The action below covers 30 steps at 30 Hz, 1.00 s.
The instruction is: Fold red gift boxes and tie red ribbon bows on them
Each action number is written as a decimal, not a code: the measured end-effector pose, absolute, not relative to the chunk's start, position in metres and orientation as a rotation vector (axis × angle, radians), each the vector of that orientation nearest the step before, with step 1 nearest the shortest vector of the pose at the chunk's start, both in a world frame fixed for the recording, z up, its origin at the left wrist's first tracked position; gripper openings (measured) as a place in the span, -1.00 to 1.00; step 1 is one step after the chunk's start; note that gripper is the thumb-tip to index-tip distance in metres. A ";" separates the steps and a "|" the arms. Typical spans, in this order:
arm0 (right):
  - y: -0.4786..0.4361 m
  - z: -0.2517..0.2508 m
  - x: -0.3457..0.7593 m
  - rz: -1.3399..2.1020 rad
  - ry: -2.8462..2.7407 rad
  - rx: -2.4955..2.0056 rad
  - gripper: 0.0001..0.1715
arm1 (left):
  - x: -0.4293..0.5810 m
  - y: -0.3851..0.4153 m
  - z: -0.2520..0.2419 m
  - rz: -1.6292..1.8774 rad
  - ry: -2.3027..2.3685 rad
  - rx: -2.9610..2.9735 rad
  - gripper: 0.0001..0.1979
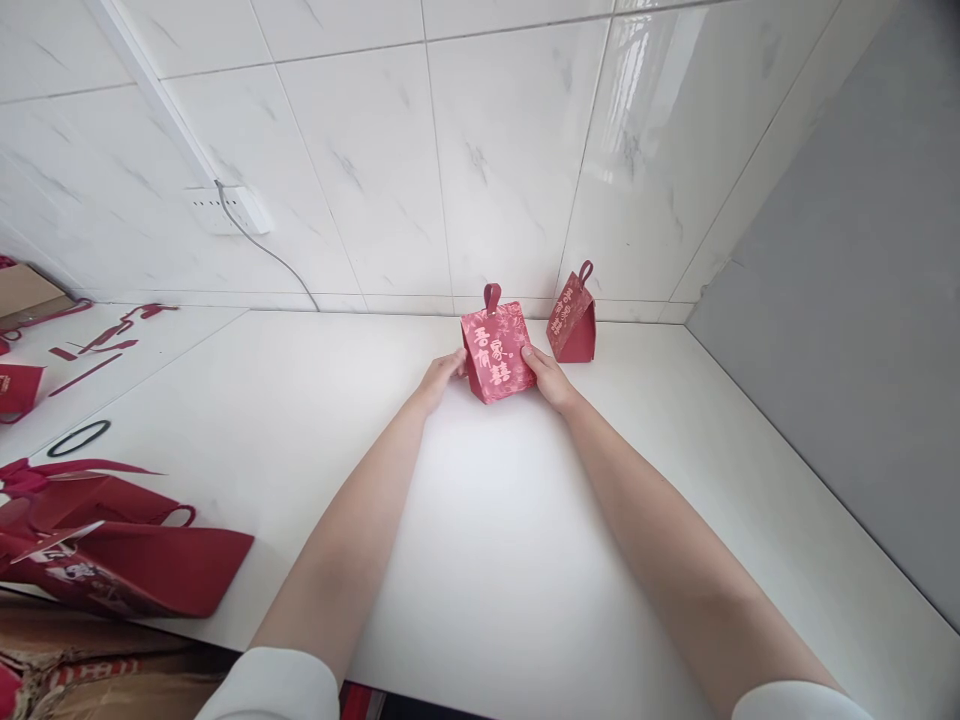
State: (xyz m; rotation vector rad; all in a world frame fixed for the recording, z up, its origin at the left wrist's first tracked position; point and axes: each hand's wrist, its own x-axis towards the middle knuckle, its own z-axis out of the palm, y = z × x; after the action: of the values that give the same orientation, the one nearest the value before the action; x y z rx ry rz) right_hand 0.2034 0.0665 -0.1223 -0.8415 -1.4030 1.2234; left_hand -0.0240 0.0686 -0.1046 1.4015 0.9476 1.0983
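Observation:
A red gift box (pixel 496 355) with light lettering and a ribbon loop on top is held near the back of the white table, in front of the tiled wall. My left hand (pixel 444 378) grips its left side, and its fingertips are partly hidden behind the box. On the right edge, my right hand (pixel 547 376) has its thumb on the printed face, with the other fingers out of sight. A second red gift box (pixel 574 322), also with a loop, stands upright against the wall just right of the held one.
On the left lie a red gift bag (pixel 127 550), a black ring-shaped band (pixel 79 438) and several red ribbon strips (pixel 112 335). A cardboard box (pixel 30 292) sits at the far left. A cable (pixel 274 255) hangs from the wall socket (pixel 229 210). A grey panel (pixel 847 300) bounds the right side.

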 end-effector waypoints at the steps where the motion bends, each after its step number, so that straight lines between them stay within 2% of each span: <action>1: 0.068 -0.124 0.204 1.209 -1.415 -0.843 -0.40 | -0.025 0.070 -0.105 1.108 0.937 1.387 -0.47; 4: 0.073 -0.128 0.205 1.143 -1.463 -0.898 -0.49 | -0.027 0.072 -0.107 1.111 0.934 1.371 -0.44; 7: 0.075 -0.133 0.205 1.072 -1.499 -0.946 -0.59 | -0.027 0.071 -0.107 1.078 0.955 1.466 -0.52; 10: 0.073 -0.134 0.202 1.006 -1.541 -0.981 -0.59 | -0.025 0.069 -0.104 1.025 0.945 1.549 -0.63; 16: 0.070 -0.134 0.201 0.994 -1.618 -1.000 -0.62 | -0.025 0.067 -0.095 0.707 0.863 1.905 -0.71; 18: 0.071 -0.134 0.203 1.006 -1.634 -0.995 -0.63 | -0.025 0.065 -0.095 0.664 0.889 1.995 -0.65; 22: 0.072 -0.135 0.205 1.020 -1.638 -0.979 -0.64 | -0.022 0.064 -0.101 0.681 0.994 2.092 -0.25; 23: 0.072 -0.135 0.205 1.022 -1.635 -0.977 -0.65 | -0.020 0.063 -0.103 0.690 1.024 2.102 -0.21; 25: 0.072 -0.135 0.205 1.027 -1.628 -0.980 -0.65 | -0.018 0.063 -0.107 0.709 1.076 2.102 -0.24; 30: 0.072 -0.133 0.204 1.028 -1.593 -1.023 -0.62 | -0.015 0.061 -0.107 0.824 1.089 2.037 -0.48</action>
State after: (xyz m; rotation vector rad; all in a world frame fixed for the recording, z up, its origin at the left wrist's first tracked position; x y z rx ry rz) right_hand 0.2042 0.0724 -0.1333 -1.0231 -1.5933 1.0281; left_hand -0.0146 0.0612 -0.1074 2.0366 1.0887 0.8236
